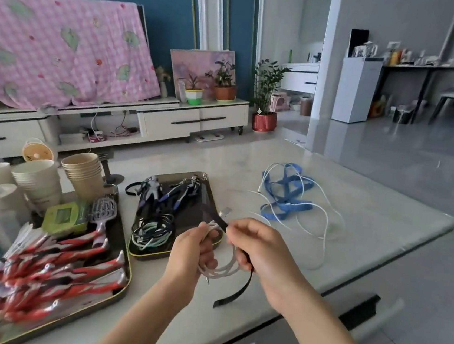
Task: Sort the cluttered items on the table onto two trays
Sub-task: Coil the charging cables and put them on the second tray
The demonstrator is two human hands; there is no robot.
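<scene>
My left hand [193,248] grips a coiled white cable [224,269] above the table's front edge. My right hand [258,250] pinches a black strap [236,294] that runs across the coil and hangs down to the tabletop. Just left of my hands a small dark tray [211,198] holds coiled black and teal cables [151,232] and dark figures. A larger dark tray [119,287] at the left carries several red and silver figures [67,269], a hairbrush [102,214] and a green item. A blue lanyard [286,190] tangled with a white cable [324,225] lies on the table at the right.
Stacks of paper cups [84,172] and white cups [35,181] stand at the back left behind the large tray. The marble table's right edge [409,249] drops to a glossy floor. A TV stand and potted plants lie beyond.
</scene>
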